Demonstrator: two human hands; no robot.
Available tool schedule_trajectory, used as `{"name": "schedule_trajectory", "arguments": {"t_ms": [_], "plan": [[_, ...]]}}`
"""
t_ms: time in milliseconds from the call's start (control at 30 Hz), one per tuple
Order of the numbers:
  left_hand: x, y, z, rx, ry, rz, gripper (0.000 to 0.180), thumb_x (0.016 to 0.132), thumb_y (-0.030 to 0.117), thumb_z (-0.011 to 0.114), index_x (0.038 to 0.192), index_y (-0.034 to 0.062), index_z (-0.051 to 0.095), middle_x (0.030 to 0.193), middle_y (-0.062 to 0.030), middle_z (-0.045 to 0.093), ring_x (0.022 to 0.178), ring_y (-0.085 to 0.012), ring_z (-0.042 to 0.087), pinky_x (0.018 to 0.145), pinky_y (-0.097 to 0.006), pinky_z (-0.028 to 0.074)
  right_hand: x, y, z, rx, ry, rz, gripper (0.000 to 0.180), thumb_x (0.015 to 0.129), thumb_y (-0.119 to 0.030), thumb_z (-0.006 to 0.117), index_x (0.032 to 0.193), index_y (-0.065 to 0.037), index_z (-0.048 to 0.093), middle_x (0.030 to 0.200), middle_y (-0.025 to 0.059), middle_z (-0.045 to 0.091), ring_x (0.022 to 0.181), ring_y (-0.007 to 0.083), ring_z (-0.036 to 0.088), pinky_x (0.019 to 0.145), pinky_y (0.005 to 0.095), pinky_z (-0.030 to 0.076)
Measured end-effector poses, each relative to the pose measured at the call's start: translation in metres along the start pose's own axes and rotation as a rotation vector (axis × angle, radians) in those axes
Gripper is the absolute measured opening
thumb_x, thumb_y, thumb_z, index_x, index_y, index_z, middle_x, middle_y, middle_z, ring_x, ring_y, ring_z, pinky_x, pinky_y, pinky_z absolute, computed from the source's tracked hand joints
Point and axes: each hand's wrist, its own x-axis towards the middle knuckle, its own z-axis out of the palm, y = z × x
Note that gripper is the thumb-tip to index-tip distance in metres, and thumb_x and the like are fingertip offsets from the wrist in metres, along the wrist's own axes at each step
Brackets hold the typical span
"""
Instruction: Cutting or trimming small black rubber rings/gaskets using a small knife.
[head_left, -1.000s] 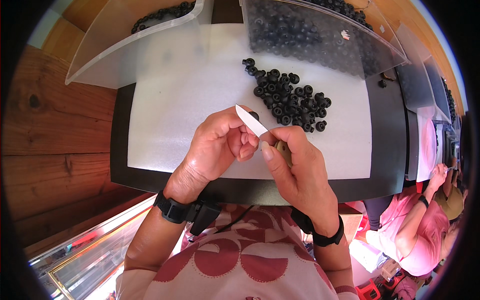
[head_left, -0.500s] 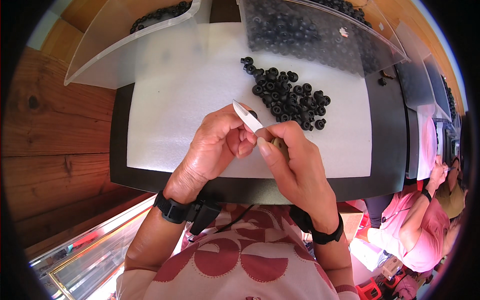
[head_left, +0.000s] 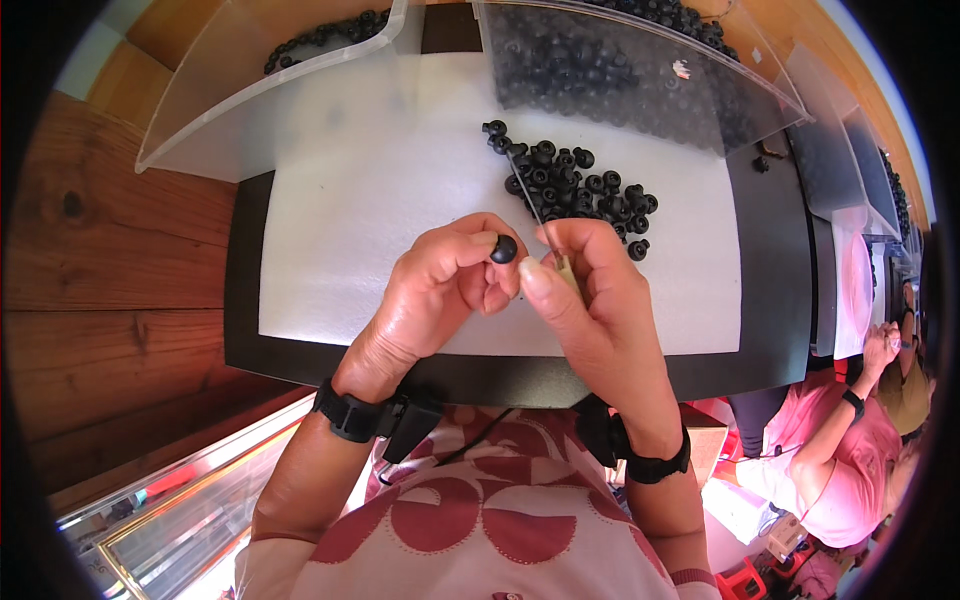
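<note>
Between the thumb and fingers of my left hand [head_left: 440, 270] is a small round black knob [head_left: 504, 249], its smooth domed side showing. My right hand [head_left: 600, 300] grips a knife [head_left: 566, 272] by its pale handle. The thin blade points up and away, edge-on, just right of the knob and apart from it. Beyond both hands, a loose pile of similar black knobs [head_left: 570, 185] lies on a white foam sheet [head_left: 350, 230]. Several of them show a hole in one end.
A clear plastic bin [head_left: 620, 100] full of black knobs stands at the back right. Another clear bin [head_left: 270, 120] holding some knobs is at the back left. The dark table edge [head_left: 480, 378] runs in front of me. A co-worker in pink [head_left: 835, 440] sits at the right.
The knife has swung from lying across the knob to upright and away from it, showing its thin edge. The knob in my left hand is now uncovered.
</note>
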Motion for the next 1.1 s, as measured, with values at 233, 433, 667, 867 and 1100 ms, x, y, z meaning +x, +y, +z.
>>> {"name": "schedule_trajectory", "arguments": {"t_ms": [233,433,667,867,1100], "plan": [[-0.009,0.007,0.003,0.107,-0.075,-0.014,0.026,0.095,0.025,0.059,0.091,-0.0001,0.063,0.074,-0.0017,0.055,0.066,-0.0102,0.046,0.062,-0.025,0.036,0.001,-0.015,-0.003,0.040,-0.071,0.069,0.022,0.099,-0.019,0.067,0.102,0.000,0.055,0.083,0.0037,0.059,0.076,0.0081,0.053,0.067,0.0257,0.046],[-0.015,0.029,0.018,0.172,-0.067,0.085,0.037,0.096,0.037,0.060,0.089,0.0004,0.059,0.078,-0.0077,0.058,0.061,-0.0143,0.048,0.055,-0.028,0.036,-0.005,-0.014,-0.009,0.144,0.025,0.210,0.016,0.101,-0.016,0.063,0.104,-0.001,0.059,0.084,0.0012,0.059,0.079,0.0065,0.052,0.070,0.0228,0.044],[-0.014,0.141,0.011,0.271,0.257,0.594,0.046,0.107,0.035,0.052,0.118,-0.0094,0.057,0.098,-0.0175,0.071,0.061,-0.0127,0.058,0.053,-0.025,0.046,-0.019,-0.019,-0.022,0.240,0.066,0.221,0.018,0.103,-0.019,0.063,0.107,-0.001,0.060,0.087,-0.0034,0.057,0.078,0.0036,0.049,0.069,0.0208,0.043],[-0.004,0.140,0.011,0.359,0.409,0.595,0.033,0.104,0.026,0.055,0.118,-0.0029,0.063,0.100,-0.0139,0.072,0.066,-0.0113,0.060,0.059,-0.025,0.050,-0.026,-0.020,-0.025,0.205,0.094,0.212,0.017,0.102,-0.016,0.065,0.108,-0.001,0.060,0.085,-0.0046,0.057,0.075,0.0028,0.047,0.065,0.0198,0.041],[0.039,0.059,-0.008,1.282,0.246,0.257,0.035,0.099,0.012,0.052,0.133,0.0096,0.060,0.100,-0.0095,0.069,0.078,-0.0222,0.063,0.070,-0.034,0.052,-0.028,-0.011,-0.027,0.123,0.042,0.138,0.015,0.101,-0.014,0.065,0.108,-0.002,0.060,0.080,-0.0043,0.055,0.070,0.0029,0.045,0.061,0.0201,0.039]]}}
